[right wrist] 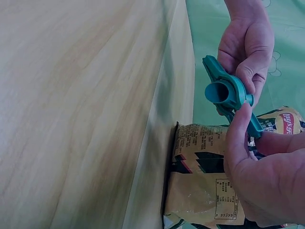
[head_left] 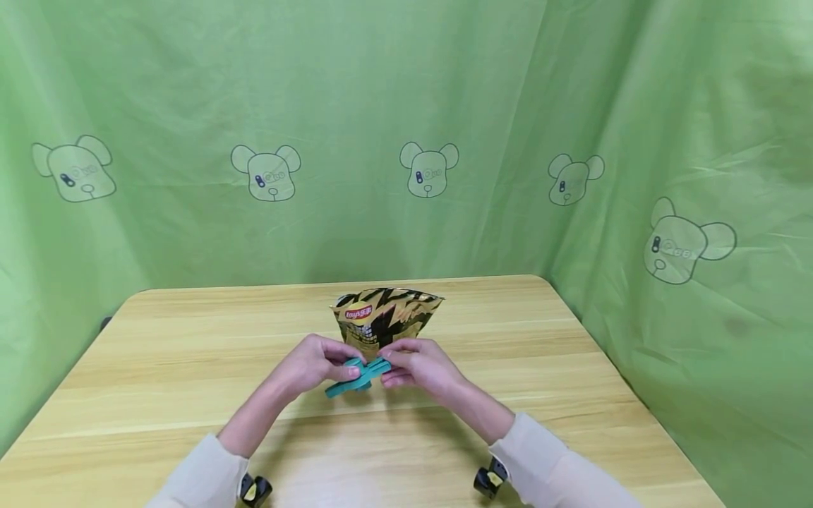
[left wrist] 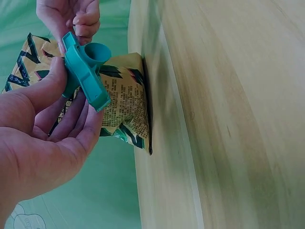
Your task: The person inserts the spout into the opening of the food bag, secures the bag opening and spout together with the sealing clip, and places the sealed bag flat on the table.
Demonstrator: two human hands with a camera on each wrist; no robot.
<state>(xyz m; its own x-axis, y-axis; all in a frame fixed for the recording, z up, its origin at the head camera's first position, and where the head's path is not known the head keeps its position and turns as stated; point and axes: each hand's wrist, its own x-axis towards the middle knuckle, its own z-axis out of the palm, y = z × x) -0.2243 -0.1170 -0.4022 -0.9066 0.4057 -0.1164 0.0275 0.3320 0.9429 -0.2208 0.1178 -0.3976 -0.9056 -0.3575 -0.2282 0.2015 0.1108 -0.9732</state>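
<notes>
A teal bag clip with a round pouring spout is held between both hands over the table. My left hand grips one side of it, thumb on top and fingers beneath. At the clip's other end, the thumb and fingertips of my right hand pinch it. The gold and black chip bag stands just beyond the hands, its wide edge up. In the right wrist view, the clip shows its hollow spout facing the camera. The left wrist view has the clip overlapping the bag, whose printed side faces me.
The light wooden table reaches back to a green curtain printed with bear heads. That curtain also closes in the left and right sides. Dark wrist-worn devices hang below both pale sleeves.
</notes>
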